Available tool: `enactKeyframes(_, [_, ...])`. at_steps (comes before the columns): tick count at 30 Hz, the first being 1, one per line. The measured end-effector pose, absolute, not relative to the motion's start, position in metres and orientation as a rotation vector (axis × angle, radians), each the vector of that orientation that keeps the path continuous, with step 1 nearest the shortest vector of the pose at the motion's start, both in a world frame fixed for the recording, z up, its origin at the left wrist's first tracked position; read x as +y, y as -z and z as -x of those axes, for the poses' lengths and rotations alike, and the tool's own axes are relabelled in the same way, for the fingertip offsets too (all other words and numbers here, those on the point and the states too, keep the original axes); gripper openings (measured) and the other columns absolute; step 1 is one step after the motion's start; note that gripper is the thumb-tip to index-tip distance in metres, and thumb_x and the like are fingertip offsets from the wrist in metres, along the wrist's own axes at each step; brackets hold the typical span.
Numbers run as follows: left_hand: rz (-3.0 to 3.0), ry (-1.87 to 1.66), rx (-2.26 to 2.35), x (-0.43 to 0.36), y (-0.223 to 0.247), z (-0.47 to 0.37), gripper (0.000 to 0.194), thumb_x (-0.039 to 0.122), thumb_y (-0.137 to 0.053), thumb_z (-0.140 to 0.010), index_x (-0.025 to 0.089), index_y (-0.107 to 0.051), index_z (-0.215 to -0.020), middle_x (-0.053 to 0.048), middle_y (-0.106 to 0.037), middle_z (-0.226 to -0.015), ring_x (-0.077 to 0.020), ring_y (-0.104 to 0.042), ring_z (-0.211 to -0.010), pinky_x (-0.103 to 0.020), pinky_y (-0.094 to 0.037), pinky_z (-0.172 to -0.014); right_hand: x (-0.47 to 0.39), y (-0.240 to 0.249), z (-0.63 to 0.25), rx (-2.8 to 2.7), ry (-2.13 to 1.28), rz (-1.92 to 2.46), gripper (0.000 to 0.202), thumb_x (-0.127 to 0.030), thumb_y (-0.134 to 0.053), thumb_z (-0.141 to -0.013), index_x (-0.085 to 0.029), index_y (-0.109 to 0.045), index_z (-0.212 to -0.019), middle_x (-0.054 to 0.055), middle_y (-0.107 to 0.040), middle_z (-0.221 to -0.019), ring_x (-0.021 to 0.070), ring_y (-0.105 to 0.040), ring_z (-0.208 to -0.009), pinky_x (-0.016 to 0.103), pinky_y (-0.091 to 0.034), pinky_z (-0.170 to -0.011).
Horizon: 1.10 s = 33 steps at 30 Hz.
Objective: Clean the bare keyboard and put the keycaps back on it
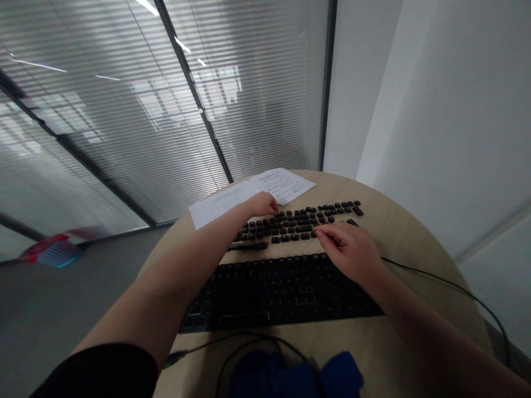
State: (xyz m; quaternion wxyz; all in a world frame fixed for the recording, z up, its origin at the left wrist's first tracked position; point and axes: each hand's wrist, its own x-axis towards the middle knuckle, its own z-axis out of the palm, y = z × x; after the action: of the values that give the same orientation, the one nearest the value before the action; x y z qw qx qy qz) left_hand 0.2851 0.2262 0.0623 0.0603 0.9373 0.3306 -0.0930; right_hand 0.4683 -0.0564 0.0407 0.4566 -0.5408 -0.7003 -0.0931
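Loose black keycaps [294, 224] lie in rows on the round wooden table [398, 232]. My left hand [264, 204] is closed at the upper edge of these rows, fingers bent down beside the keycaps; what it may hold is hidden. At the right part of the rows, my right hand [346, 246] is closed, thumb and index finger pinched together near the keycaps. Something small and dark shows by its fingers, too small to name. Nearer to me lies a black keyboard [282, 287], partly under my right hand and left forearm. A dark pen-like stick [249, 246] rests between keyboard and keycaps.
Printed white papers [224, 204] lie at the table's far left edge. A black cable [431, 273] runs off to the right, and another loops in front near a blue cloth-like object [294, 378]. A red and blue basket [53, 250] stands on the floor at the left.
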Motion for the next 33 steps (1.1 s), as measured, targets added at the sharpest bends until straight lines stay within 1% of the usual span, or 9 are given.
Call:
enactKeyframes(10, [-2.83,0.229,0.998,0.225,-0.059,-0.288,0.037,0.039,-0.067,-0.099,0.019,-0.064,-0.13,-0.01,-0.064,-0.133,-0.0262,-0.067,-0.112,-0.046,-0.059,-0.093,-0.054,-0.038,-0.47,-1.717,0.204,1.377,0.021,-0.026,-0.057,-0.1,-0.02,-0.076,-0.098,0.006,-0.08,-0.093,0.0202,-0.074,-0.08,0.033,-0.055,-0.073])
enactKeyframes(19, [-2.836,0.242,1.014,0.22,-0.06,-0.29,0.037,0.038,-0.066,-0.1,0.019,-0.063,-0.13,-0.011,-0.064,-0.133,-0.026,-0.067,-0.112,-0.047,-0.059,-0.093,-0.052,-0.037,-0.473,-1.705,0.218,1.407,0.022,-0.029,-0.056,-0.1,-0.022,-0.077,-0.098,0.006,-0.081,-0.092,0.0204,-0.074,-0.077,0.033,-0.055,-0.071])
enactKeyframes(25, [-2.818,0.152,1.086,0.209,-0.074,-0.285,0.037,0.039,-0.066,-0.1,0.018,-0.063,-0.13,-0.011,-0.064,-0.133,-0.0256,-0.067,-0.111,-0.047,-0.06,-0.093,-0.054,-0.04,-0.477,-1.691,0.267,1.397,0.022,-0.027,-0.057,-0.099,-0.021,-0.077,-0.093,0.006,-0.08,-0.088,0.0206,-0.074,-0.073,0.032,-0.054,-0.068])
enactKeyframes(27, [-2.803,0.063,1.116,0.201,-0.086,-0.276,0.034,0.038,-0.067,-0.099,0.017,-0.065,-0.127,-0.01,-0.067,-0.128,-0.0245,-0.068,-0.108,-0.046,-0.06,-0.092,-0.056,-0.041,-0.478,-1.677,0.268,1.395,0.022,-0.028,-0.058,-0.098,-0.022,-0.078,-0.091,0.007,-0.081,-0.089,0.0216,-0.075,-0.074,0.033,-0.054,-0.067])
enactKeyframes(28, [-2.794,0.009,1.13,0.194,-0.093,-0.269,0.03,0.037,-0.068,-0.099,0.017,-0.067,-0.121,-0.009,-0.069,-0.122,-0.0235,-0.069,-0.105,-0.044,-0.059,-0.091,-0.056,-0.041,-0.478,-1.672,0.272,1.391,0.022,-0.029,-0.058,-0.098,-0.022,-0.078,-0.091,0.007,-0.081,-0.089,0.022,-0.075,-0.074,0.033,-0.054,-0.067])
enactKeyframes(30, [-2.777,-0.117,1.133,0.174,-0.106,-0.251,0.018,0.027,-0.069,-0.093,0.016,-0.075,-0.108,-0.005,-0.076,-0.106,-0.0214,-0.07,-0.097,-0.035,-0.055,-0.089,-0.057,-0.042,-0.479,-1.66,0.286,1.378,0.022,-0.03,-0.059,-0.098,-0.022,-0.078,-0.091,0.007,-0.081,-0.089,0.0225,-0.075,-0.075,0.033,-0.055,-0.066])
enactKeyframes(31, [-2.767,-0.17,1.118,0.16,-0.112,-0.24,0.018,0.025,-0.067,-0.092,0.018,-0.076,-0.107,-0.004,-0.078,-0.103,-0.019,-0.07,-0.094,-0.031,-0.054,-0.086,-0.057,-0.042,-0.479,-1.657,0.293,1.373,0.021,-0.03,-0.059,-0.097,-0.022,-0.078,-0.091,0.007,-0.081,-0.089,0.0227,-0.075,-0.075,0.033,-0.055,-0.066])
enactKeyframes(33, [-2.744,-0.22,1.069,0.125,-0.12,-0.218,0.019,0.025,-0.068,-0.089,0.02,-0.077,-0.105,-0.002,-0.079,-0.095,-0.0151,-0.07,-0.083,-0.028,-0.052,-0.079,-0.058,-0.042,-0.48,-1.651,0.307,1.372,0.02,-0.03,-0.061,-0.097,-0.022,-0.079,-0.092,0.007,-0.081,-0.088,0.0227,-0.075,-0.073,0.033,-0.055,-0.064])
